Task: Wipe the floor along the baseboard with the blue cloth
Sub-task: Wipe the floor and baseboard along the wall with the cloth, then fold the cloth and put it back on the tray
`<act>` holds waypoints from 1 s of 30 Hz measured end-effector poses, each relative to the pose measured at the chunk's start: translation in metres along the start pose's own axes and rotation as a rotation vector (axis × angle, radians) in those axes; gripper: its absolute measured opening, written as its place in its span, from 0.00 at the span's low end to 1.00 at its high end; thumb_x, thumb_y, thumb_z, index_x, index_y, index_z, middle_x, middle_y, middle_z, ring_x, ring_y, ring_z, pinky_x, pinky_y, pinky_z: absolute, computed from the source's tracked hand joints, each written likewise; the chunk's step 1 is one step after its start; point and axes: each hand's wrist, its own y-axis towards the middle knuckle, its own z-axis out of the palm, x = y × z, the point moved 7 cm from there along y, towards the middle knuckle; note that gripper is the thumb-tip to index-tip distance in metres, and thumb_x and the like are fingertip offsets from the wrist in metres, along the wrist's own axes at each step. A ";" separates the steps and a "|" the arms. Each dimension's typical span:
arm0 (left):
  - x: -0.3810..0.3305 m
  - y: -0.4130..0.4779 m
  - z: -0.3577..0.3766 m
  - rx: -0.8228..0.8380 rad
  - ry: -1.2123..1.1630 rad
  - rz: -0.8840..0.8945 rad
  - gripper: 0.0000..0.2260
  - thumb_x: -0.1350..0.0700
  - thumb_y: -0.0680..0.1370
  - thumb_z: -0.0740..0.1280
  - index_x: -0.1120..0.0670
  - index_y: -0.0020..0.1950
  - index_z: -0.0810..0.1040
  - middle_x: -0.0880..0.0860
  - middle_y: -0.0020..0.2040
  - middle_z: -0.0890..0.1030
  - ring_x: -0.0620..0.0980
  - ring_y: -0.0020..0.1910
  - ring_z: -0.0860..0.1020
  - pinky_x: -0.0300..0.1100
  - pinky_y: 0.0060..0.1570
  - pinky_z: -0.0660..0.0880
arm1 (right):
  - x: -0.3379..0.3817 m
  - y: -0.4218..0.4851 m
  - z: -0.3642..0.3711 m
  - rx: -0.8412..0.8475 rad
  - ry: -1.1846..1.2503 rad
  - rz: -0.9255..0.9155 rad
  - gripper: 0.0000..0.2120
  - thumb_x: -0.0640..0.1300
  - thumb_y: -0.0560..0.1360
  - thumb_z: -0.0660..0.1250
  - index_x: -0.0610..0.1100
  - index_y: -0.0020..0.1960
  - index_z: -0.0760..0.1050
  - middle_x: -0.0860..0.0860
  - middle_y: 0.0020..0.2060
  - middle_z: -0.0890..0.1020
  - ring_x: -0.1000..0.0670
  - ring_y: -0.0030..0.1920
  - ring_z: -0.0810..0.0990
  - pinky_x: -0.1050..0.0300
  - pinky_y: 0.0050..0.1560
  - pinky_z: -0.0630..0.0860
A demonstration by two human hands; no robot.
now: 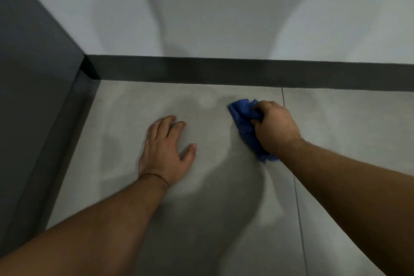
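A crumpled blue cloth [245, 122] lies on the grey tiled floor [201, 219], a short way in front of the dark baseboard [224, 73]. My right hand [275, 129] is closed around the cloth and presses it onto the tile. The cloth sticks out to the left of the fingers and below the wrist. To the left, my left hand [165, 152] rests flat on the floor with its fingers spread, holding nothing. A thin cord circles the left wrist.
A white wall [224, 6] rises above the baseboard. A dark grey panel [33, 74] stands on the left and meets the baseboard at a corner [89, 71]. A grout line [291, 152] runs down the floor right of the cloth. My shadow falls on floor and wall.
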 end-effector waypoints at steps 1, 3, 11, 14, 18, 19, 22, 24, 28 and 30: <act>0.000 0.000 0.000 0.013 -0.021 -0.009 0.28 0.37 0.75 0.64 0.50 0.72 0.74 0.52 0.74 0.69 0.57 0.75 0.65 0.54 0.74 0.68 | -0.003 -0.007 -0.002 0.025 0.021 0.019 0.13 0.44 0.83 0.63 0.44 0.67 0.75 0.43 0.58 0.79 0.41 0.56 0.79 0.48 0.60 0.76; -0.001 0.005 -0.002 0.109 -0.060 -0.054 0.29 0.38 0.76 0.68 0.49 0.74 0.73 0.52 0.76 0.67 0.57 0.77 0.62 0.54 0.77 0.62 | -0.006 -0.026 -0.010 0.049 0.091 0.050 0.13 0.44 0.82 0.65 0.45 0.66 0.75 0.44 0.55 0.79 0.44 0.52 0.78 0.53 0.54 0.73; -0.107 -0.010 -0.073 0.560 -0.709 -0.352 0.22 0.39 0.78 0.69 0.44 0.70 0.78 0.44 0.68 0.80 0.42 0.67 0.78 0.41 0.65 0.72 | 0.069 -0.105 -0.107 -0.110 0.474 -0.094 0.10 0.41 0.80 0.66 0.47 0.61 0.77 0.55 0.49 0.79 0.63 0.45 0.77 0.76 0.46 0.68; -0.159 -0.011 -0.163 0.429 -1.041 -0.432 0.12 0.45 0.82 0.66 0.51 0.58 0.84 0.48 0.54 0.86 0.45 0.56 0.84 0.43 0.58 0.78 | 0.109 -0.142 -0.162 -0.089 0.583 -0.088 0.14 0.39 0.79 0.68 0.50 0.63 0.75 0.59 0.50 0.78 0.65 0.46 0.75 0.77 0.46 0.65; -0.195 -0.008 -0.300 0.281 -1.140 -0.539 0.04 0.60 0.82 0.67 0.57 0.49 0.80 0.53 0.44 0.85 0.51 0.46 0.84 0.45 0.49 0.83 | 0.157 -0.190 -0.265 0.042 0.691 -0.067 0.32 0.37 0.79 0.68 0.55 0.78 0.63 0.56 0.64 0.77 0.57 0.60 0.77 0.66 0.60 0.72; -0.203 -0.007 -0.336 0.276 -1.146 -0.556 0.04 0.61 0.82 0.66 0.57 0.49 0.79 0.53 0.43 0.84 0.50 0.45 0.84 0.43 0.47 0.83 | 0.171 -0.200 -0.296 0.078 0.691 -0.075 0.35 0.37 0.79 0.68 0.57 0.80 0.60 0.54 0.66 0.76 0.55 0.63 0.76 0.63 0.62 0.72; -0.233 -0.003 -0.444 0.326 -1.113 -0.541 0.05 0.61 0.84 0.65 0.62 0.55 0.77 0.55 0.47 0.83 0.51 0.47 0.83 0.46 0.52 0.84 | 0.214 -0.225 -0.397 0.107 0.625 -0.126 0.34 0.38 0.79 0.68 0.59 0.79 0.62 0.52 0.64 0.76 0.54 0.61 0.77 0.58 0.63 0.73; -0.256 0.003 -0.513 0.325 -1.086 -0.521 0.04 0.60 0.84 0.64 0.59 0.54 0.76 0.54 0.47 0.83 0.51 0.48 0.82 0.48 0.54 0.82 | 0.250 -0.240 -0.467 0.100 0.593 -0.201 0.30 0.37 0.76 0.68 0.55 0.75 0.70 0.52 0.61 0.79 0.55 0.58 0.79 0.60 0.62 0.74; -0.295 0.024 -0.652 0.198 -0.967 -0.452 0.06 0.59 0.84 0.62 0.52 0.48 0.75 0.45 0.37 0.82 0.40 0.36 0.77 0.33 0.37 0.74 | 0.321 -0.264 -0.591 0.072 0.644 -0.268 0.22 0.34 0.74 0.71 0.58 0.58 0.72 0.63 0.49 0.81 0.68 0.49 0.79 0.77 0.46 0.72; -0.313 0.037 -0.720 0.119 -0.927 -0.403 0.06 0.58 0.84 0.62 0.50 0.49 0.75 0.47 0.37 0.82 0.41 0.36 0.78 0.36 0.38 0.75 | 0.353 -0.275 -0.639 0.106 0.688 -0.268 0.20 0.38 0.74 0.72 0.60 0.55 0.72 0.61 0.48 0.82 0.65 0.48 0.81 0.72 0.44 0.76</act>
